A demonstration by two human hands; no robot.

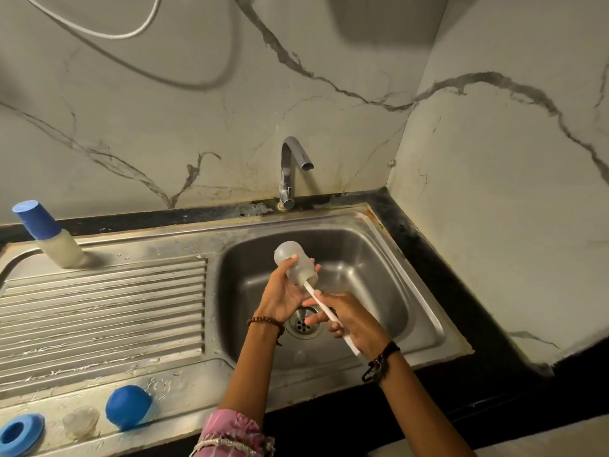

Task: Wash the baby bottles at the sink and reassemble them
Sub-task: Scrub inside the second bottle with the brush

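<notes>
Head view: we see no readable writing. Our left hand (286, 293) grips 1 clear bottle (294, 262) above the sink (379, 258); our right hand (349, 319) grasps a white brush handle (324, 308) entering it at 5 o'clock.

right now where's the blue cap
In the head view the blue cap sits on the sink's front rim at lower left, below the ribbed drainboard, with the clear teat and blue ring to its left.

Steel drainboard (99, 308) — capped bottle (49, 235), blue cap (129, 410), ring (20, 433), teat (80, 422).
</notes>
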